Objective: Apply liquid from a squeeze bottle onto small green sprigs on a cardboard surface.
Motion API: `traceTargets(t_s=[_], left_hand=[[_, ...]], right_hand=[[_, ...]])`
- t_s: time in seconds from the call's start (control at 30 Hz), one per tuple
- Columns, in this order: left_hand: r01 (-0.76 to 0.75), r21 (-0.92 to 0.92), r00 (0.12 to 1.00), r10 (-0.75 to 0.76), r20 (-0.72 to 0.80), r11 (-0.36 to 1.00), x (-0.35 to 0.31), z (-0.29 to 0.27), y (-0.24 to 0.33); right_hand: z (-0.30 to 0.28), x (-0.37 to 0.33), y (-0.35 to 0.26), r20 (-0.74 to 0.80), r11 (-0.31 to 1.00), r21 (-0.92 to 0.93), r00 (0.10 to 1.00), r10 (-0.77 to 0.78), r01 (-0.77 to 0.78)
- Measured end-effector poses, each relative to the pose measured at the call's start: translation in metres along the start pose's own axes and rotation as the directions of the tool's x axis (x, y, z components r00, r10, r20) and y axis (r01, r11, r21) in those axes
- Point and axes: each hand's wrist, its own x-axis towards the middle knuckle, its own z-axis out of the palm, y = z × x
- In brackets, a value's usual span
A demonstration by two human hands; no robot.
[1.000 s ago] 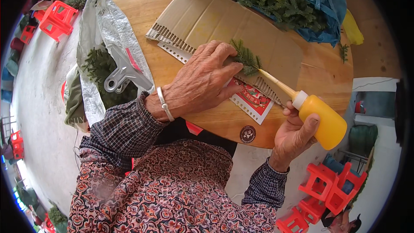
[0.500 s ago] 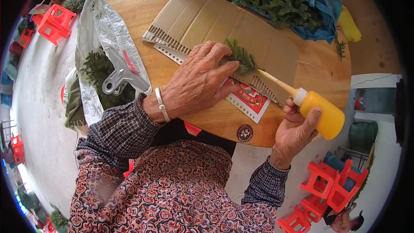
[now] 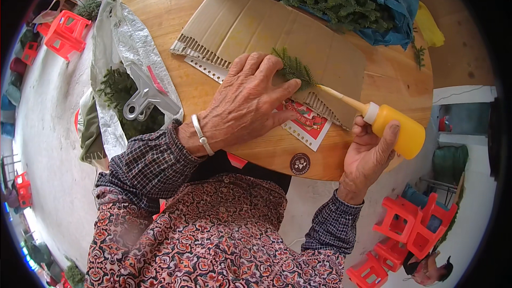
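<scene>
My left hand rests over a sheet of corrugated cardboard, its fingers curled against a green fir sprig. Part of the sprig is hidden under those fingers. In my right hand I hold a yellow squeeze bottle with a white collar and a long tapered nozzle. The bottle lies tilted, and its nozzle tip is close to the sprig's lower right end; whether they touch I cannot tell. A red printed card with a punched white border pokes out from beneath the cardboard.
A blue bag full of fir branches stands at the table's far side. To the left, a large grey clip holds a clear plastic bag at the round wooden table's edge. Red stools stand lower right.
The bottle has tipped slightly more level, with its base raised. My left hand stays at the sprig. The whole view has shifted a little.
</scene>
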Motion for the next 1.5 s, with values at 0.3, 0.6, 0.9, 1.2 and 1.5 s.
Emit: traceTargets(t_s=[0.3,0.6,0.9,1.2,1.5], left_hand=[[0.006,-0.018,1.000,-0.006,-0.001,1.000,-0.001,0.001,-0.003],[0.011,0.006,1.000,-0.012,0.015,1.000,0.004,0.006,-0.001],[0.007,-0.055,1.000,-0.007,-0.011,0.998,0.013,0.017,0.005],[-0.013,-0.121,1.000,0.011,-0.021,0.993,0.018,0.008,0.011],[-0.017,-0.195,1.000,0.020,0.009,0.981,0.023,-0.043,0.026]], right_hand=[[-0.005,0.003,0.000,0.015,1.000,0.023,1.000,0.013,-0.014],[-0.009,0.011,-0.002,-0.020,0.999,0.037,1.000,0.000,0.000],[-0.022,0.021,-0.007,-0.049,0.999,0.042,0.999,0.000,0.002],[-0.036,0.019,-0.023,-0.068,0.974,0.224,0.996,0.062,-0.046],[-0.018,0.016,-0.055,0.062,0.882,0.439,0.985,0.160,-0.171]])
